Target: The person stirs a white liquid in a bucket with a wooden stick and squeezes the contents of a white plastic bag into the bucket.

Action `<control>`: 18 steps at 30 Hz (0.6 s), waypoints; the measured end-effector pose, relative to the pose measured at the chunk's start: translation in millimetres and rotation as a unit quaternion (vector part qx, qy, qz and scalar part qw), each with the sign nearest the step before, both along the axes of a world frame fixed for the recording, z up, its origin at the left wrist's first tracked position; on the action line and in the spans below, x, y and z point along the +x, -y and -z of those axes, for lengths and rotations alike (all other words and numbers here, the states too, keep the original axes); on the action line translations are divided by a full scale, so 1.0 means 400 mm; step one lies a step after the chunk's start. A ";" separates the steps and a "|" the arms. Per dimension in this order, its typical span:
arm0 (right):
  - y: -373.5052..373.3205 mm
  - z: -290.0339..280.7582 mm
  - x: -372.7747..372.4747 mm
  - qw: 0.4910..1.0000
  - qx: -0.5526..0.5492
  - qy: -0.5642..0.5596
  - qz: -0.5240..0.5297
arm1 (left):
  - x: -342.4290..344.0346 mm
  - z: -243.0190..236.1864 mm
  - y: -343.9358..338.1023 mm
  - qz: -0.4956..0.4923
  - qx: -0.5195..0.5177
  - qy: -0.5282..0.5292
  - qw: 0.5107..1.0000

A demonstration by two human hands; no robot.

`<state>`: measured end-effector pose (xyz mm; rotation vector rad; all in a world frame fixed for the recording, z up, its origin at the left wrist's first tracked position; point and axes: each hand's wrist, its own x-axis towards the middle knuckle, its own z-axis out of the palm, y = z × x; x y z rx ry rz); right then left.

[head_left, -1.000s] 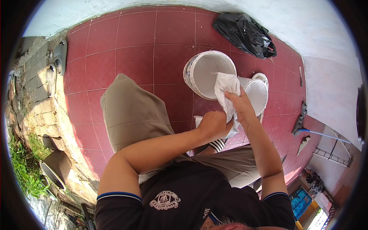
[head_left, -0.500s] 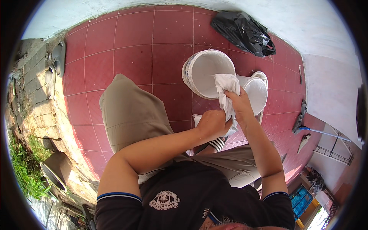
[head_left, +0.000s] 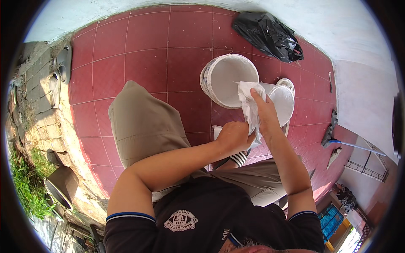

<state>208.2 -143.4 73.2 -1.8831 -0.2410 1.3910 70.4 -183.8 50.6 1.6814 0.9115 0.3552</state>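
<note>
Between my knees I hold a crumpled white sheet (head_left: pixel 249 110); whether it is cloth or a thin bag I cannot tell. My right hand (head_left: pixel 265 110) is closed on its upper part, thumb laid along the near side. Lower down, my left hand (head_left: pixel 235 137) grips it in a fist. The sheet's top end overlaps the near right rim of a large white bucket (head_left: pixel 203 82), whose inside is coated pale. A smaller white bucket (head_left: pixel 283 103) stands just right of my right hand. More white material shows beneath my left hand, partly hidden.
A black plastic bag (head_left: pixel 270 37) lies by the far wall. Another small white container (head_left: pixel 287 83) sits behind the smaller bucket. Red tiles (head_left: pixel 147 67) cover the floor. Footwear (head_left: pixel 64 63) lies at the left edge, and a blue-handled tool (head_left: pixel 354 145) at right.
My right hand has shifted its thumb and fingers upward on the sheet, and the sheet's top end has moved slightly. My left hand keeps its hold in nearly the same place.
</note>
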 end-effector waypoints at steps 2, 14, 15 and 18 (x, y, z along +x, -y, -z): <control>0.002 0.003 0.000 1.000 -0.003 0.014 -0.011 | 0.001 0.003 0.002 -0.004 0.003 0.002 1.000; 0.008 0.005 0.005 0.999 0.003 0.032 -0.034 | -0.001 0.000 -0.001 0.004 0.000 0.000 1.000; 0.008 0.005 0.005 0.999 0.005 0.033 -0.033 | 0.001 0.002 0.000 0.002 0.003 -0.002 1.000; 0.011 0.008 0.007 0.999 -0.002 0.038 -0.027 | 0.002 0.009 0.001 0.005 0.003 0.002 1.000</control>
